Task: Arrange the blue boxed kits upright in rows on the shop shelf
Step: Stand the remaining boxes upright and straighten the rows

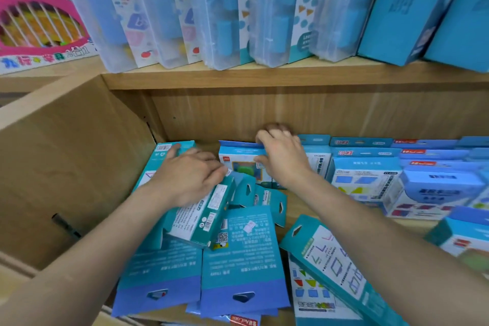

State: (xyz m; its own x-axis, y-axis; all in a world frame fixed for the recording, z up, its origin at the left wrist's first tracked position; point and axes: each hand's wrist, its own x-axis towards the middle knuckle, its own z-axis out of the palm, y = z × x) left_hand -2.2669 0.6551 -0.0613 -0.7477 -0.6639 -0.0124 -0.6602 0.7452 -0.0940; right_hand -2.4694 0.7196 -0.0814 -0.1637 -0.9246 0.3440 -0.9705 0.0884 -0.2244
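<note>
While the person is reaching into the lower shelf (344, 114), the R hand (284, 160) is gripping the top flap of an upright blue kit (242, 157) at the back wall, approx mid-shelf, w/ thumb in front and fingers curled over the top. The L hand (189, 178) is lying flat, fingers fairly straight, on a tilted teal kit (206, 217) toward the shelf's left end. A heap of loose kits (243, 254) is lying along the front edge. Neat rows of kits (367, 167) are standing at the right end. A cardboard carton (68, 167) is sitting at the left.
</note>
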